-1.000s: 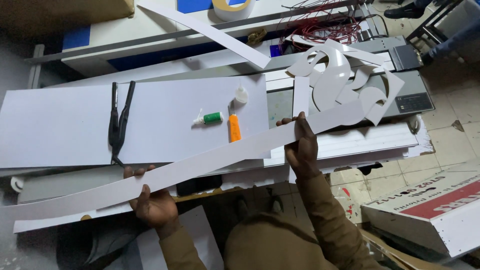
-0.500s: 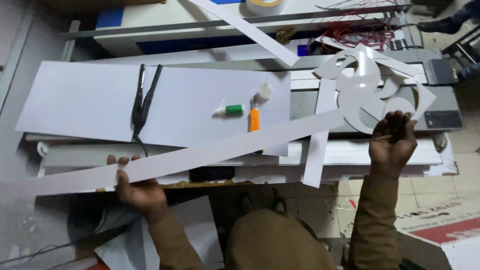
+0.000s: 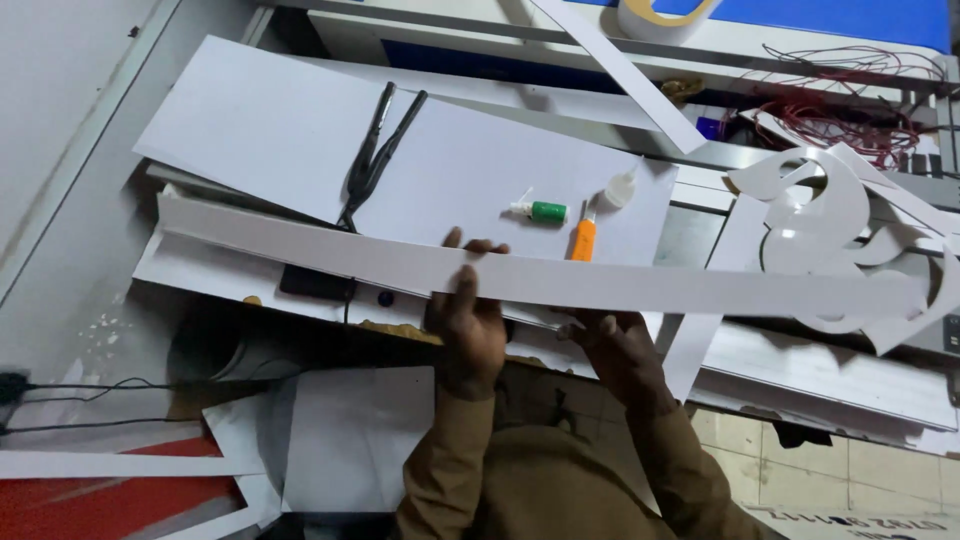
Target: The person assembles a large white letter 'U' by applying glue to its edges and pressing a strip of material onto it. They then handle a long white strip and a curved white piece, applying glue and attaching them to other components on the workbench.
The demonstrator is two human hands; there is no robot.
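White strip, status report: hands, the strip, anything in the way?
Left hand and right hand both grip the long white strip, held level. Small bottle and orange cutter lie just behind it.

Two hands [image 3: 470,325], one orange cutter [image 3: 583,240], two small bottles [image 3: 545,211].

strip [image 3: 700,290]: white | small bottle [image 3: 547,211]: green | cutter [image 3: 584,240]: orange | wires [image 3: 835,120]: red | sleeves [image 3: 450,470]: brown

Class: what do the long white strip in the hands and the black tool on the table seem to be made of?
Long white strip: probably thin matte plastic or foam board; it spans flat, with crisp edges. Black tool: likely metal arms with a dark coating, faintly glossy.
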